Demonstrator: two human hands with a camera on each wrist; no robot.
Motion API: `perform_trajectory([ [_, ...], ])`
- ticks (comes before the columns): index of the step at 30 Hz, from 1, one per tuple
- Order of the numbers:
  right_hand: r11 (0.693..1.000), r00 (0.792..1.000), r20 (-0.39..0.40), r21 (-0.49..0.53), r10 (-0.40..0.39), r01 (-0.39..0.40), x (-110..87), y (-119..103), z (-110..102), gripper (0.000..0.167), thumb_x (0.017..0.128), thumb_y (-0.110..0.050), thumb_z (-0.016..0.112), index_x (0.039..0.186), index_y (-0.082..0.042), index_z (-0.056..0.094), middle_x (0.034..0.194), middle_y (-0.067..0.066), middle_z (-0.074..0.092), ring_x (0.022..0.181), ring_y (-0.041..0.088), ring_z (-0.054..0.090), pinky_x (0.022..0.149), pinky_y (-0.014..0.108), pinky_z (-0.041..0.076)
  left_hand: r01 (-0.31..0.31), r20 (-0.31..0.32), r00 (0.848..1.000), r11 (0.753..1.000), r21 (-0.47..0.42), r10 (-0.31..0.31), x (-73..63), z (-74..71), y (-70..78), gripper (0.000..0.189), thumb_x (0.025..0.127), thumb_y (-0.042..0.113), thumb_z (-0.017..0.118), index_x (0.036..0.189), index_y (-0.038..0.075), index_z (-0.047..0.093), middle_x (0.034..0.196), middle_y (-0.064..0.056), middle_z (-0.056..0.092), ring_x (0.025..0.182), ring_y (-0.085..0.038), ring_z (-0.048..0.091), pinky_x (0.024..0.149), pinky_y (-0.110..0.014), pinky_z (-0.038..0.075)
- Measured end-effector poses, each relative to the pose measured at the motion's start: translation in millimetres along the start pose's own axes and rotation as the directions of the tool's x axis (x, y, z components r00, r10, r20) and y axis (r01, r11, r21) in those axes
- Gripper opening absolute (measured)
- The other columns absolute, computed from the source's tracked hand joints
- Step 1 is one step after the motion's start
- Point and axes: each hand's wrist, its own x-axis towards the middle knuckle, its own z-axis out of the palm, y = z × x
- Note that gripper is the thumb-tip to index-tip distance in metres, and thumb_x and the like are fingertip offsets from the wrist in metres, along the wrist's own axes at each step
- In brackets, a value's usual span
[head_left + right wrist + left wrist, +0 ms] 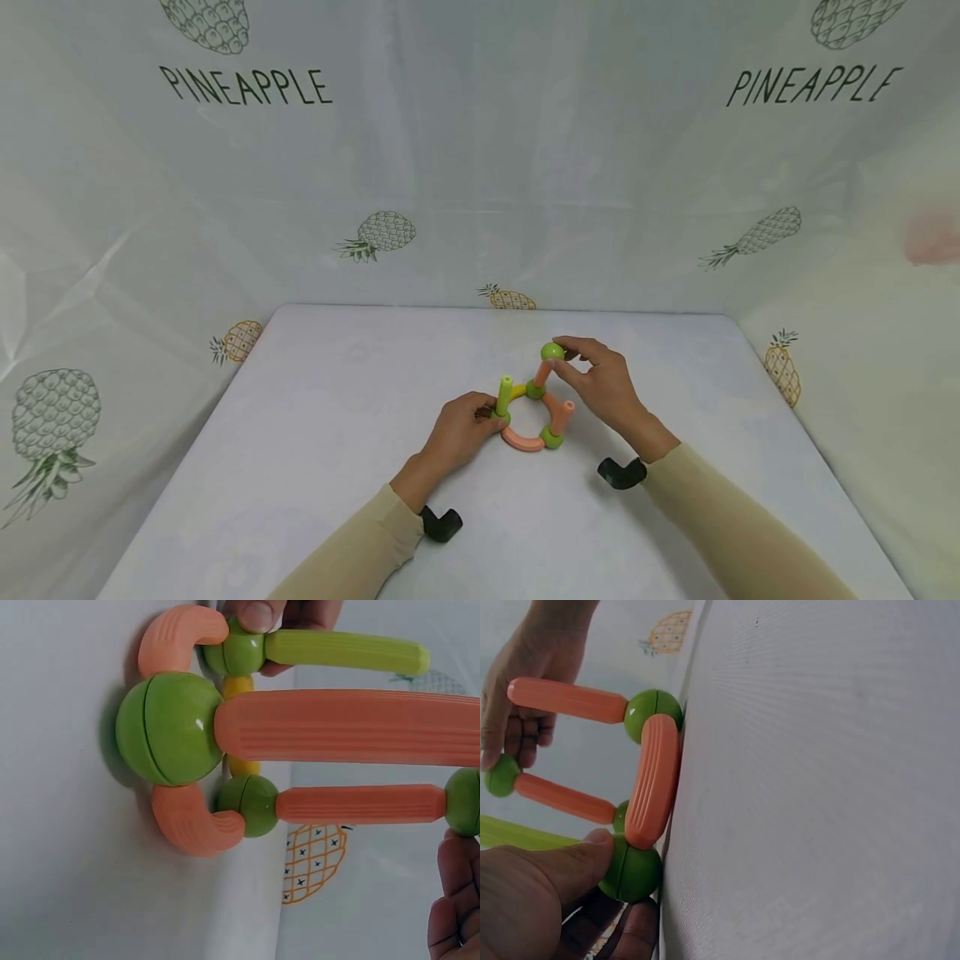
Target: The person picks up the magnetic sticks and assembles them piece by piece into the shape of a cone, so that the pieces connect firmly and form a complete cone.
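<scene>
A ring of curved rods, two orange and one yellow (517,390), lies on the table with three green balls joining them. My left hand (457,429) pinches the left green ball (634,871) between thumb and fingers; a lime rod (505,395) stands up from that ball. From the back ball (251,804) rises an orange rod (360,804), capped by another green ball (552,351), which my right hand (606,385) holds between thumb and fingers. A second orange rod (345,726) stands on the front right ball (169,727), its top end bare.
The white table (315,375) stretches out around the ring on all sides. Behind it hangs a pale curtain (525,125) printed with pineapples. Each wrist carries a black camera mount, one at the left sleeve (441,525) and one at the right sleeve (622,473).
</scene>
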Motion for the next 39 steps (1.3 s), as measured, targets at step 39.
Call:
perform_trajectory([
  [39,0.998,0.990,0.128,0.043,-0.055,0.050,-9.3,-24,4,0.034,0.089,-0.018,0.087,0.122,-0.012,0.077,0.109,0.002,0.076,0.104,0.021,0.067,0.092,0.049,0.051,-0.134,-0.121,0.983,0.990,0.033,0.137,14.3,1.8,30.8,0.026,0.097,0.022,0.078,0.121,0.010,0.078,0.107,-0.003,0.076,0.089,-0.015,0.067,0.074,-0.024,0.053],
])
